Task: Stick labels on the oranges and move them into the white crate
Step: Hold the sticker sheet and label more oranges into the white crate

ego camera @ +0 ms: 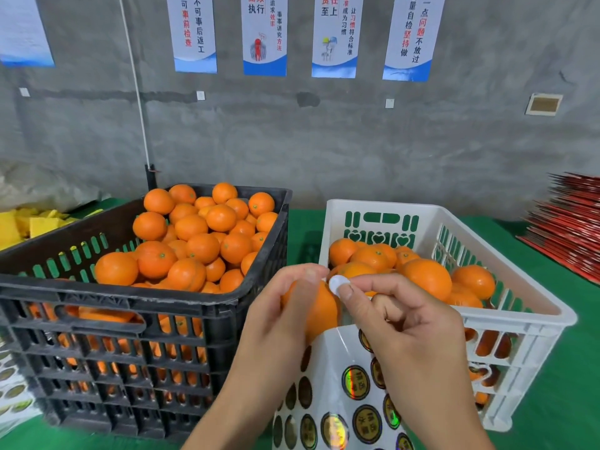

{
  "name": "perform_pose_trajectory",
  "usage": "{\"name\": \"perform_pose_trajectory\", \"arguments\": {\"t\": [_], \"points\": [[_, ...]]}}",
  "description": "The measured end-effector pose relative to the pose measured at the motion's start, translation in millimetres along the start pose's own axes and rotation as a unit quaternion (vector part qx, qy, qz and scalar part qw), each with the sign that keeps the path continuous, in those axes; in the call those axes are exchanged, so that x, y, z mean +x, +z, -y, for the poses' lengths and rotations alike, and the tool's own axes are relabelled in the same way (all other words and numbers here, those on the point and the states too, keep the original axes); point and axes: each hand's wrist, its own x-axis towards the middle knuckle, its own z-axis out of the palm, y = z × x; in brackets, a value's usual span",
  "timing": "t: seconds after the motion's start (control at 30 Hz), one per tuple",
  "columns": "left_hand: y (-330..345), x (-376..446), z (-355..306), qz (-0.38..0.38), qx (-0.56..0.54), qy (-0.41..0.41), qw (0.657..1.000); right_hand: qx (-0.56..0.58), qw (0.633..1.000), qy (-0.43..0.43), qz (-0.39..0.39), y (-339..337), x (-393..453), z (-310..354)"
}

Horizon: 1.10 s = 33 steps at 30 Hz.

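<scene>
Labelling under way, mid-batch: left hand [276, 316] cups one orange [319, 308]; right hand [412, 326] pinches a peeled label [338, 284] beside it.
White crate [519, 297] part filled; black crate [181, 306] heaped, most fruit apparently pending; sticker sheet [341, 401] below.

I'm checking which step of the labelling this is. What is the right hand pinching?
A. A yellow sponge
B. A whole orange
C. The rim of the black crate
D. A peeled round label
D: the right hand pinches a small round label, pale back toward the camera, beside the orange held by the left hand.
</scene>
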Motion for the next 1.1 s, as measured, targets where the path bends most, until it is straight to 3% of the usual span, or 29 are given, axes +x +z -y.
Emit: {"name": "perform_pose_trajectory", "arguments": {"t": [0.07, 0.2, 0.3, 0.47, 0.6, 0.73, 0.87, 0.93, 1.0, 1.1], "points": [[-7.2, 3.8, -4.5, 0.002, -0.110, -0.069, 0.992, 0.008, 1.000, 0.011, -0.020, -4.7, 2.6, -2.1], [-12.9, 14.6, -11.9, -0.008, -0.192, -0.105, 0.976, -0.102, 0.993, -0.045, -0.039, -4.9, 2.0, -7.0], [-9.6, 12.4, -14.3, 0.010, -0.202, -0.101, 0.974, -0.135, 0.989, -0.061, -0.006, 2.2, -2.4, -11.7], [-10.9, 11.6, -11.1, 0.004, -0.230, -0.103, 0.968, -0.039, 0.999, -0.017, 0.026, 1.4, -1.4, -9.4], [-9.4, 11.2, -1.4, 0.011, -0.226, -0.085, 0.970, -0.038, 0.998, -0.003, 0.043, -1.8, -1.0, -10.2], [-12.8, 8.2, 5.3, 0.022, -0.182, -0.036, 0.982, -0.135, 0.987, -0.051, 0.075, -1.8, -1.9, -15.3], [-9.9, 5.8, -2.6, 0.014, -0.170, -0.027, 0.985, -0.275, 0.948, -0.115, 0.113, -1.6, 0.2, -19.4], [-6.6, 7.0, -8.0, -0.013, -0.156, -0.028, 0.987, -0.258, 0.949, -0.120, 0.133, -3.8, 1.4, -19.9], [-1.1, 10.8, -12.8, -0.030, -0.146, -0.029, 0.988, -0.196, 0.968, -0.106, 0.117, -6.4, 3.3, -18.4], [11.1, 25.9, -21.5, -0.032, -0.119, -0.007, 0.992, -0.150, 0.987, -0.063, 0.000, -11.9, 7.6, -13.3]]}}
